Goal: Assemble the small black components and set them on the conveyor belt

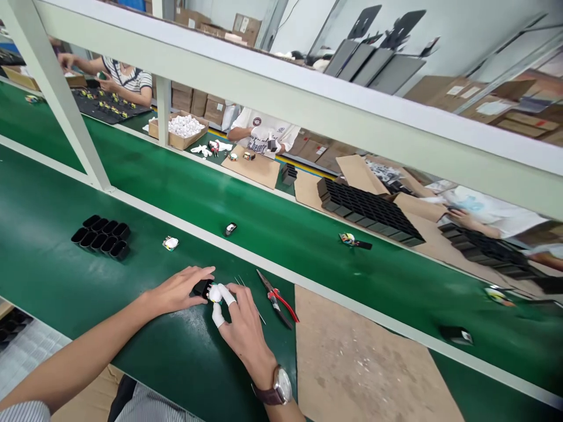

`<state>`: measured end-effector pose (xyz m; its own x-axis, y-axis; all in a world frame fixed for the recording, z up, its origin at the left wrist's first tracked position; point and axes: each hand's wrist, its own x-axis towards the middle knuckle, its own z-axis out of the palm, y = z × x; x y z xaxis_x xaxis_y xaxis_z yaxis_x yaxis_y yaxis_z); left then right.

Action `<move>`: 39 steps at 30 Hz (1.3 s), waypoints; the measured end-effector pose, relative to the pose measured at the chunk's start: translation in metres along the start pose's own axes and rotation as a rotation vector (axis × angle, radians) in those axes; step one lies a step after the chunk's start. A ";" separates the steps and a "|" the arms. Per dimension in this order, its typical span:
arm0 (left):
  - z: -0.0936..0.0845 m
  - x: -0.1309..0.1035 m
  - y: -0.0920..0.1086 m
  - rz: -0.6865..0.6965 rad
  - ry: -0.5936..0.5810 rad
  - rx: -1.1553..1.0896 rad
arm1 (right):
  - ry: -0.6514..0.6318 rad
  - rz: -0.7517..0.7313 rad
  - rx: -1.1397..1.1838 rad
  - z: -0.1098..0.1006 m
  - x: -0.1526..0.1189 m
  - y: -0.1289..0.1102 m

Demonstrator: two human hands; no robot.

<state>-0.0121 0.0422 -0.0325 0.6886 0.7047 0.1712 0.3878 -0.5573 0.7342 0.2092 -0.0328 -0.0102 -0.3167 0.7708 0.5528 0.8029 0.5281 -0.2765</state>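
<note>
My left hand [178, 291] grips a small black plastic case [202, 287] just above the green bench [162, 346]. White finger covers sit on the thumb and forefinger of my right hand [240, 319], which pinches a small circuit board assembly [214, 293] with a white top. The assembly is at the mouth of the case; how far it sits inside I cannot tell. Right of my hands lie thin metal tweezers [253, 302] and red-handled pliers [278, 299]. Another white-topped board [170, 242] rests behind my left hand.
Several black cases [100, 237] stand grouped at the left. A cardboard sheet [365, 363] covers the bench at right. Beyond a pale rail [193, 225], a green conveyor belt [281, 228] carries scattered parts. Co-workers sit across it. A white frame beam [264, 88] crosses overhead.
</note>
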 end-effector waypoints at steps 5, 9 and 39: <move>0.000 0.001 0.001 0.028 0.002 0.020 | -0.030 -0.019 -0.065 -0.002 0.004 -0.003; -0.002 0.001 0.003 0.028 -0.002 0.039 | -0.089 -0.006 -0.084 -0.004 0.006 -0.005; 0.004 0.001 -0.002 -0.078 -0.061 -0.157 | -0.206 0.047 0.016 0.008 0.009 -0.006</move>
<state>-0.0098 0.0417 -0.0364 0.6974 0.7129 0.0730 0.3445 -0.4229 0.8382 0.1972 -0.0264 -0.0096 -0.3770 0.8505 0.3667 0.8117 0.4941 -0.3116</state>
